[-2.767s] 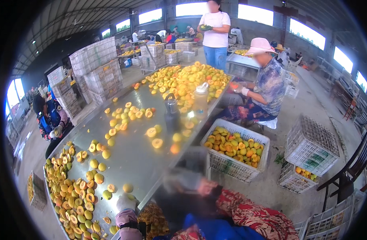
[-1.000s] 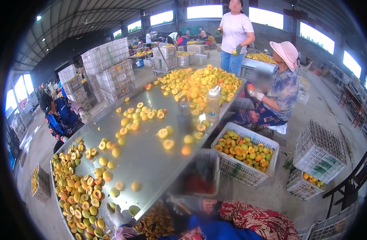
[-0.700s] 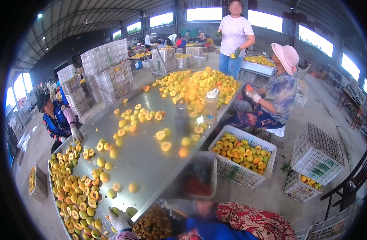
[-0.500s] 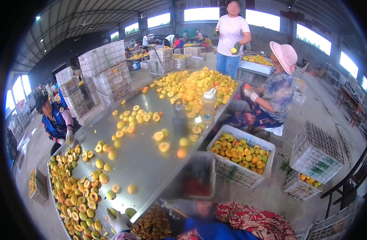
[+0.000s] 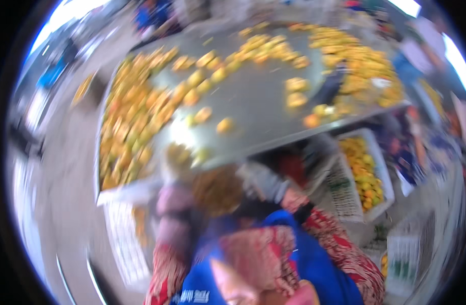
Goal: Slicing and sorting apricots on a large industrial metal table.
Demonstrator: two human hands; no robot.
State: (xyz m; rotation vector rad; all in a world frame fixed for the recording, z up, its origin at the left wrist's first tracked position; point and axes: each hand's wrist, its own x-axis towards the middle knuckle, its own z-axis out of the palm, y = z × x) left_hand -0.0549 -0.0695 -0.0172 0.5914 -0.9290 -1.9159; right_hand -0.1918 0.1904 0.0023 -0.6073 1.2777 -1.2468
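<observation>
The picture is smeared by motion. My left hand (image 5: pixel 176 170), in a pale glove, is at the metal table's near edge, by a yellow-brown blurred shape (image 5: pixel 178 154) that looks like fruit; whether I grip it is unclear. To its right, my right hand (image 5: pixel 261 179), also gloved, reaches in below the same edge, its fingers too blurred to read. Between my hands lies a brown heap (image 5: pixel 217 190), seemingly fruit stones. Halved yellow-orange stone fruits (image 5: pixel 136 117) cover the table's left end, and a few (image 5: pixel 225 125) are scattered toward its middle.
A dark bottle (image 5: pixel 330 84) stands on the metal table (image 5: pixel 258 107) before a large fruit pile (image 5: pixel 357 61). Right of the table is a white crate of fruit (image 5: pixel 388 178); another white crate (image 5: pixel 123 244) stands at lower left. Blurred people are at the far side and right.
The view has swung down and turned, so the table sits higher and my arms and blue apron show more. Both hands now appear nearer the picture's middle, on either side of the brown heap.
</observation>
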